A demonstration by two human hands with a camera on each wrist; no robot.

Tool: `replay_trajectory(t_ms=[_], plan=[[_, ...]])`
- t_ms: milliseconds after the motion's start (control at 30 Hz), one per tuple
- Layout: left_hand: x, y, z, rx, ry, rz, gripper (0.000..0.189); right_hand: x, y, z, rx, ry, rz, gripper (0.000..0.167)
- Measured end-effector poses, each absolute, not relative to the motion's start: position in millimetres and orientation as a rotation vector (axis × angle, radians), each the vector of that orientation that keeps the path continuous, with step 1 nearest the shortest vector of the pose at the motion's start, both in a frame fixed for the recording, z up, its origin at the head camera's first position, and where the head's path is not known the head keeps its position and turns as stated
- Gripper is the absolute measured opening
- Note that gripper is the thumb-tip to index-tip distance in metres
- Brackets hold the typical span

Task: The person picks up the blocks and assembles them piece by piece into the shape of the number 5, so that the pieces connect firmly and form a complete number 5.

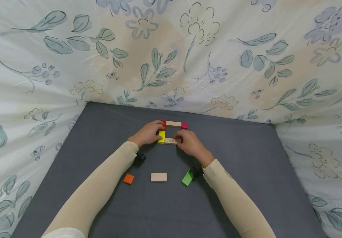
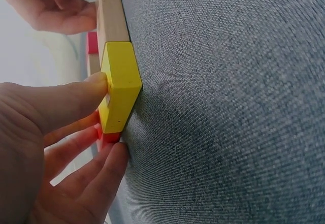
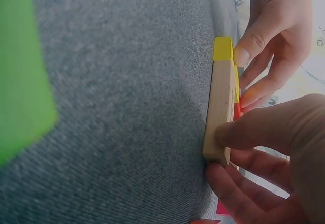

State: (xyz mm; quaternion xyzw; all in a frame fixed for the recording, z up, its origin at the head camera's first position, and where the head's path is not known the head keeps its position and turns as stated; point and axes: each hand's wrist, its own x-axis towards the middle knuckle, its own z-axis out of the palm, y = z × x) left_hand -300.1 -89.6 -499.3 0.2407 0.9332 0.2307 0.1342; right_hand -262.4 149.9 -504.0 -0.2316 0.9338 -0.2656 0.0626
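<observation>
Right hand (image 1: 191, 144) is nearer, pinching the right end of a pale rectangular wooden block with dark printing (image 1: 170, 141) — it lies left-to-right, left end against a yellow rectangular block (image 1: 162, 135) that the left hand (image 1: 147, 133) grips. Dark grey fabric tabletop (image 1: 236, 191), floral cloth walls (image 1: 171, 43) around.

Curtained-off space, floral fabric (image 1: 171, 56) on three sides, grey woven surface (image 1: 242, 152), type of room unclear

illegible lettering (image 1: 173, 140) on wooden block (image 1: 170, 141), right sleeve (image 1: 238, 200)
</observation>
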Motion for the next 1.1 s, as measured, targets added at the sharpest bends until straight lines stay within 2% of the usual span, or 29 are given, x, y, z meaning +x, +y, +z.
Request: replay_trajectory(t_ms=[633,900,1100], plan=[[-299.4,-88.4,-501.5,0.685,2.711,0.734,0.054,-260.4,149.0,-503.1,-0.727,2.822,-0.817,0.024],[-299.3,-89.3,-501.2,0.700,2.716,0.778,0.057,-260.0,150.6,-503.1,-0.727,2.814,-0.834,0.024],[-298.2,-89.3,-500.6,0.619,2.724,0.790,0.065,-260.4,150.6,-501.8,-0.736,2.801,-0.858,0.023]])
